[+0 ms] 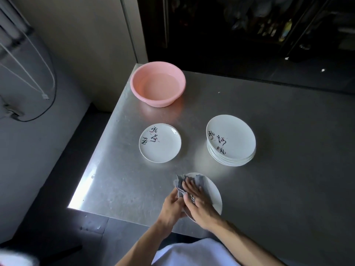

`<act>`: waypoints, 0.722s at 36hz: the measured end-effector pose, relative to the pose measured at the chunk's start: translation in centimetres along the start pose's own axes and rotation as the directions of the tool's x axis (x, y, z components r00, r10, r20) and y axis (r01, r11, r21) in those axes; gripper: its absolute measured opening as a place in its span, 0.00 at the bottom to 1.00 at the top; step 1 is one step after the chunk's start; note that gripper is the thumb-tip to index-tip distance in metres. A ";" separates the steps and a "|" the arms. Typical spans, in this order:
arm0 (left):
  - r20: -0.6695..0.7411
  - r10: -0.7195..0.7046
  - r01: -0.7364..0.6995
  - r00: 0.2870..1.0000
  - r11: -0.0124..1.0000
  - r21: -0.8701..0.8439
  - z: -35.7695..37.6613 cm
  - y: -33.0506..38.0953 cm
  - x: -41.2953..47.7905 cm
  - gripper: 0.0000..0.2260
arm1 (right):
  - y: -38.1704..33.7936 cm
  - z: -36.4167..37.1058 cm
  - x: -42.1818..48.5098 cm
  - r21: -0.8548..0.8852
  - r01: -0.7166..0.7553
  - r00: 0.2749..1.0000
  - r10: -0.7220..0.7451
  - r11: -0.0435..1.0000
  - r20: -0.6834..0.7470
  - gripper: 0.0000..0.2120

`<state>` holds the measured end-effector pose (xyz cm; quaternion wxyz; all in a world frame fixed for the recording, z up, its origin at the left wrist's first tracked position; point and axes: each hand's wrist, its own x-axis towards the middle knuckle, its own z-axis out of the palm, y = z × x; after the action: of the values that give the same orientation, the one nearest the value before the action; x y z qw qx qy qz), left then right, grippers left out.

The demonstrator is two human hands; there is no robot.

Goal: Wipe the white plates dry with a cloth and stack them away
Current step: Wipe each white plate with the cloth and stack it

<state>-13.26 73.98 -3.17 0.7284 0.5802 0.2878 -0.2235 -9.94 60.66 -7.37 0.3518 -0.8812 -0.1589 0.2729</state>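
Note:
A white plate [215,192] is held tilted above the near part of the steel table [288,150]. My left hand [173,205] grips its left rim. My right hand [197,200] presses a grey cloth [179,183] flat against the plate's face, fingers stretched out. A low pile of white plates [160,144] with black brush writing lies at the table's middle left. A taller stack of the same plates [231,141] stands to the right of it.
A pink plastic basin [158,84] holding water sits at the table's far left corner. The table's left edge drops to a dark floor. A wall with hanging cables is at the left, dark shelving behind.

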 end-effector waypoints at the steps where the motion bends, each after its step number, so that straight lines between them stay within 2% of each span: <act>1: -0.003 -0.003 0.003 1.000 1.000 0.003 -0.1 0.0 -0.1 0.20 | 0.6 -0.3 -0.2 -0.021 -0.002 1.000 0.002 1.000 0.003 0.24; 2: -0.012 -0.006 0.006 1.000 1.000 -0.001 -0.1 0.0 -0.2 0.22 | 1.1 -0.5 -0.1 -0.087 -0.058 0.998 0.058 0.995 -0.012 0.25; 4: -0.028 -0.009 0.007 1.000 0.998 -0.061 0.0 -0.2 -0.4 0.23 | 1.4 -1.1 0.2 -0.275 -0.296 0.954 0.270 0.915 -0.128 0.27; 6: -0.034 -0.026 0.020 0.999 0.987 -0.158 0.4 -0.2 -0.8 0.21 | 0.2 -1.9 0.9 -0.244 -0.456 0.887 0.416 0.856 -0.200 0.27; 7: -0.043 -0.042 0.033 0.998 0.981 -0.192 0.6 -0.3 -0.9 0.19 | -0.5 -2.1 1.2 -0.154 -0.462 0.881 0.431 0.874 -0.194 0.26; 9: -0.080 -0.061 0.044 0.995 0.979 -0.199 0.8 -0.4 -0.6 0.11 | -1.7 -2.3 1.2 0.095 -0.351 0.921 0.362 0.932 -0.146 0.24; 10: -0.111 -0.063 0.042 0.992 0.982 -0.183 0.7 -0.5 -0.4 0.06 | -2.4 -2.5 0.8 0.274 -0.270 0.945 0.308 0.923 -0.107 0.22; 11: -0.147 -0.070 0.046 0.987 0.985 -0.163 0.5 -0.4 -0.1 0.05 | -3.1 -2.8 0.2 0.440 -0.187 0.969 0.238 0.878 -0.064 0.21; 12: -0.165 -0.079 0.055 0.983 0.988 -0.145 0.3 -0.3 0.2 0.06 | -3.6 -2.9 -0.4 0.535 -0.135 0.986 0.164 0.834 -0.007 0.19; 14: -0.133 -0.073 0.057 0.988 0.991 -0.124 0.0 -0.4 0.4 0.04 | -3.9 -2.9 -1.3 0.587 -0.155 0.988 0.111 0.794 0.111 0.17; 15: -0.111 -0.072 0.058 0.991 0.990 -0.126 0.0 -0.5 0.2 0.01 | -3.8 -2.8 -1.3 0.591 -0.193 0.981 0.136 0.783 0.139 0.16; 16: -0.109 -0.081 0.067 0.991 0.990 -0.127 0.0 -0.7 0.2 0.03 | -3.5 -2.7 -1.2 0.580 -0.213 0.977 0.170 0.786 0.128 0.16; 18: -0.123 -0.097 0.078 0.988 0.985 -0.151 -0.2 -1.2 0.3 0.07 | -2.6 -2.6 -0.5 0.449 -0.261 0.956 0.293 0.855 -0.003 0.18; 20: -0.110 -0.098 0.079 0.989 0.984 -0.160 -0.4 -1.1 0.5 0.10 | -2.2 -2.8 0.1 0.206 -0.434 0.874 0.466 0.877 -0.137 0.24; 22: -0.048 -0.069 0.061 0.996 0.987 -0.148 -0.5 -0.6 0.6 0.16 | -2.0 -2.6 0.5 0.132 -0.530 0.815 0.547 0.837 -0.192 0.26; 24: 0.021 -0.035 0.036 0.999 0.997 -0.067 -0.3 -0.1 0.4 0.21 | -2.0 -2.0 0.6 0.146 -0.492 0.841 0.512 0.858 -0.177 0.26; 26: 0.065 -0.034 0.035 0.997 0.999 -0.011 -0.2 -0.1 0.4 0.23 | -2.2 -1.4 0.2 0.225 -0.338 0.926 0.365 0.914 -0.091 0.25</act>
<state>-13.08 74.17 -3.54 0.7369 0.5631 0.2756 -0.2531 -9.21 61.53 -5.08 0.3953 -0.8705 0.0550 0.2880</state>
